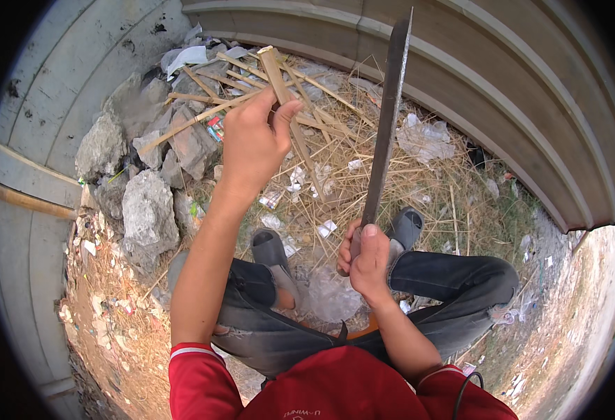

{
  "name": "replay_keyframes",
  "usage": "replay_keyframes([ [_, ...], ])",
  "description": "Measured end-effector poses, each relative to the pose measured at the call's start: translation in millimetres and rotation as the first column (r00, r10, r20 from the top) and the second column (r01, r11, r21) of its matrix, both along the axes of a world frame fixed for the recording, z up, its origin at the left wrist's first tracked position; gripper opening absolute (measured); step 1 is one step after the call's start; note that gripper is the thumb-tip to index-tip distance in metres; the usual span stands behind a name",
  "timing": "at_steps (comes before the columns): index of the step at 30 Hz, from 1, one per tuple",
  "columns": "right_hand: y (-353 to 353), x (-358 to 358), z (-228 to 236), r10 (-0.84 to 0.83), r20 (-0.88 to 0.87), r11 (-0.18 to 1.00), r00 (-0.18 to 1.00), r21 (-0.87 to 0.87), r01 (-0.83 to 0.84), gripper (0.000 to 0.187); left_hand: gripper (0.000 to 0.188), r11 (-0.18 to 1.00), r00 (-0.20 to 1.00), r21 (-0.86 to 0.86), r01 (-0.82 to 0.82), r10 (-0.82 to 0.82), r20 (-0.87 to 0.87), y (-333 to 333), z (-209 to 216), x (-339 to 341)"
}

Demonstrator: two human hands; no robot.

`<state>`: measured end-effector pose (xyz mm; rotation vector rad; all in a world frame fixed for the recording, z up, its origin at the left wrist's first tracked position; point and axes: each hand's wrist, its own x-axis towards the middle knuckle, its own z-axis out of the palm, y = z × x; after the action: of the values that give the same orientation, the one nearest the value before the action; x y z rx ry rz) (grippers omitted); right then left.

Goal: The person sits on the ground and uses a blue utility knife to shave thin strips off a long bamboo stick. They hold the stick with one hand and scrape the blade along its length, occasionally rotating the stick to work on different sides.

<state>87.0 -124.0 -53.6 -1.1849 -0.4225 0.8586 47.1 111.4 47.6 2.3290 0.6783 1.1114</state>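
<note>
The left hand is raised out in front on a straight forearm, fingers and thumb wrapped around a bamboo stick that stands tilted, its cut top above the thumb. The right hand sits lower, near the knees, fist closed on the handle of a machete whose blade points up and away. The handle is hidden inside the fist. The stick's lower end blends into the straw, beside rocks.
</note>
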Motion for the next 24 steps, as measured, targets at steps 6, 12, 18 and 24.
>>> replay_keyframes([
  [6,-44,-29,-167,0.108,-0.117,0.789,0.987,-0.594,-0.157,0.054,0.016,0.998,0.999,-0.036,0.047,-0.048,-0.004,-2,-2,7],
  [12,-25,10,-100,-0.122,-0.842,0.87,0.525,-0.346,-0.351,0.052,0.017,0.998,0.998,-0.02,0.065,-0.065,-0.023,-7,-1,2],
  [18,-15,15,-29,-0.058,-0.577,0.987,0.815,-0.156,-0.04,0.053,0.02,0.985,0.997,-0.163,0.06,-0.067,-0.04,3,-34,5],
  [24,-28,1,-36,-0.038,-0.013,0.999,0.999,0.013,0.038,0.049,0.018,0.962,0.996,-0.262,0.075,-0.06,0.067,-5,-7,-10],
])
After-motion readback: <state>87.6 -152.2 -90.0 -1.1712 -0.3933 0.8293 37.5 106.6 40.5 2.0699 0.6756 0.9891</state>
